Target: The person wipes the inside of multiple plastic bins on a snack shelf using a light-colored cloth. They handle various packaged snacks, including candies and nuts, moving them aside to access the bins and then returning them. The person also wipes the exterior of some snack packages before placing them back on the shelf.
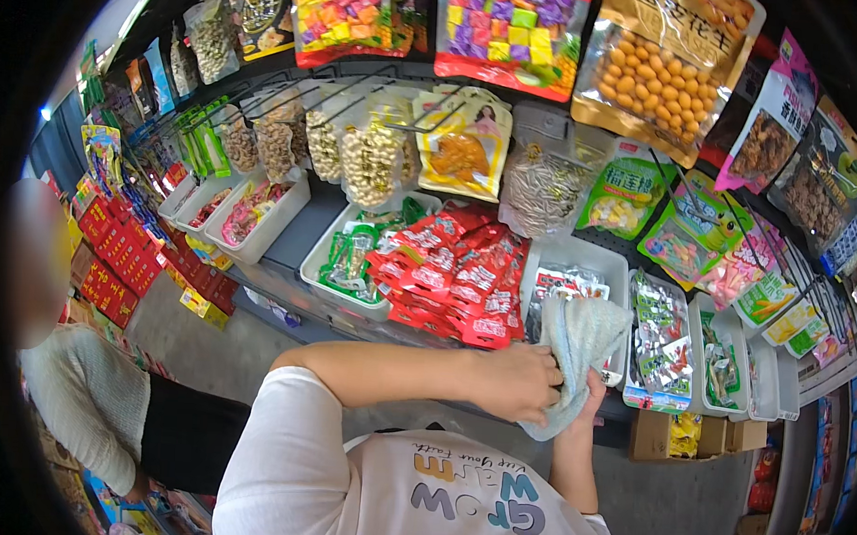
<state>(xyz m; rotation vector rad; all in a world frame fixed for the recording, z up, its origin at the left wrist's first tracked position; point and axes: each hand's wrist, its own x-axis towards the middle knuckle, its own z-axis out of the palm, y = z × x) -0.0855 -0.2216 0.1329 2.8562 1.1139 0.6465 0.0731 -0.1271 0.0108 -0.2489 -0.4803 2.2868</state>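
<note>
A pale grey-blue cloth is bunched between my two hands, above the front of a white plastic bin of small packets. My left hand grips the cloth from the left, its forearm reaching across in front of my chest. On the right side, my right hand holds the cloth's lower part, and most of its fingers are hidden behind the fabric. Just left of the cloth lies a pile of red snack packets. To the right stands another bin of small silver and green packets.
Wire hooks jut out above the bins, hung with bags of nuts and sweets. At the left is a person in a light knitted sleeve. Red boxes are stacked beyond; a cardboard box sits below the shelf at right.
</note>
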